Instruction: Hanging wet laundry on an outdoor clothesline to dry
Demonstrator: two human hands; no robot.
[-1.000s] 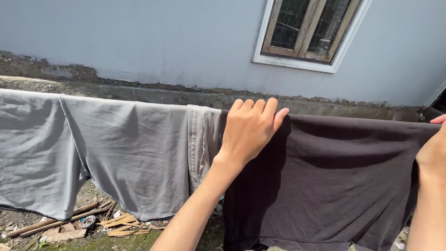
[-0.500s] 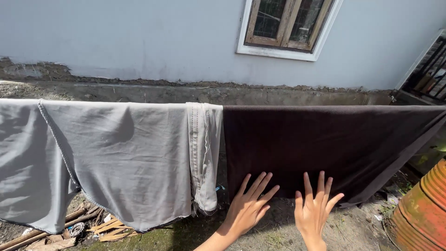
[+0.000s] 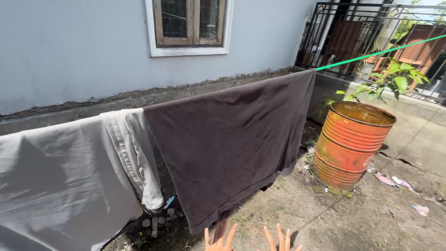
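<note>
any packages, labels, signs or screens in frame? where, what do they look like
No signs, labels or screens.
Litter scraps: crumpled pink-and-white wrappers, possibly packaging, on the ground right of the orange drum.
Blue scrap: small strip on the ground below the grey cloth; kind unclear.

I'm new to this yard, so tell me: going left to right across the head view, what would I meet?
Grey cloth → dark brown cloth → rusty orange drum → leafy green plant.

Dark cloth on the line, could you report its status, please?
Left hand and right hand open, empty, below. Dark cloth draped over green line. Nothing obstructing.
</note>
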